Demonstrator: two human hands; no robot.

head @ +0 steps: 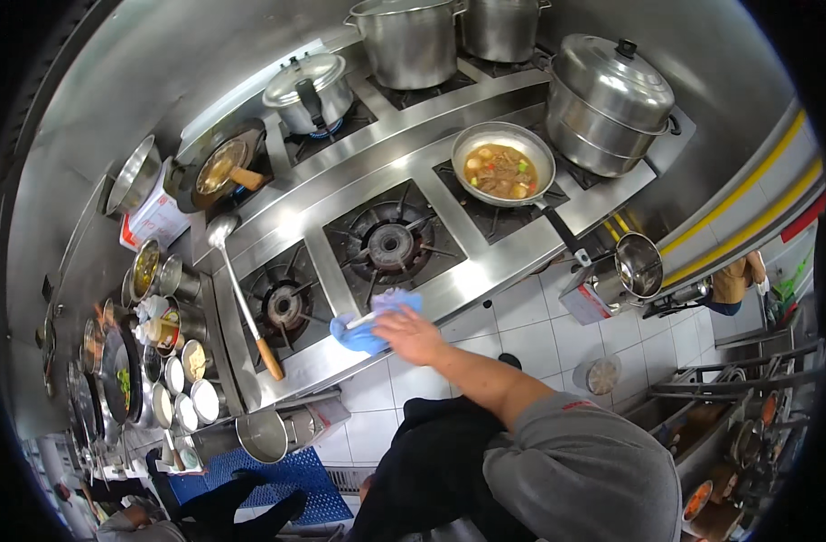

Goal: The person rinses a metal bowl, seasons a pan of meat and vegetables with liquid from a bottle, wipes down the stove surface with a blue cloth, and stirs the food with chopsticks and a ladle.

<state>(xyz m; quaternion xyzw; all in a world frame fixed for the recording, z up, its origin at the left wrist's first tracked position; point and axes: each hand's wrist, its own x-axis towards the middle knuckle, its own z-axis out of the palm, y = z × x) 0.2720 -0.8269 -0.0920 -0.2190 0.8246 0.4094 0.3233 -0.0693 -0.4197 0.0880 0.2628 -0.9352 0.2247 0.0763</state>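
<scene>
My right hand [413, 335] lies on a crumpled blue cloth [365, 332] at the front edge of the stainless steel gas range [497, 264], fingers pressed over it. Just behind the cloth is a bare burner [392, 245]; another bare burner [285, 305] sits to its left. A long ladle with a wooden handle [240, 298] rests across the left burner's side. To the right, a frying pan [461, 173] holds brown stew with meat and vegetable pieces, its black handle [563, 227] jutting over the front edge. My left hand is out of view.
A pressure cooker [294, 95] and a wok [182, 186] stand over lit flames behind. Stockpots [413, 51] and a lidded steamer pot [602, 108] line the back and right. Seasoning containers [206, 400] crowd the left. A co-worker [138, 518] is at lower left, another person [728, 284] far right.
</scene>
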